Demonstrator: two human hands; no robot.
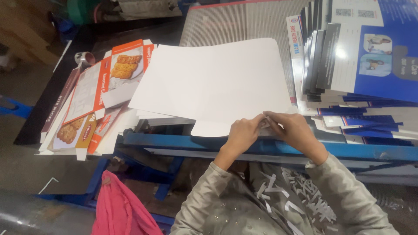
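While hands [270, 128] pinch white card [213, 82], printed stacks [348, 56] crowd it.

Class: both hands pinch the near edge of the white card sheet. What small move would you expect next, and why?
Probably peeling the strip away from the white sheet: the left hand and right hand meet at its near edge, fingertips gripping a narrow bit, and cut strips litter the lap.

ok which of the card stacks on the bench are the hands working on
The plain white stack in the middle: both hands pinch its near edge. The orange printed stack lies left, the blue printed stack right, both untouched.
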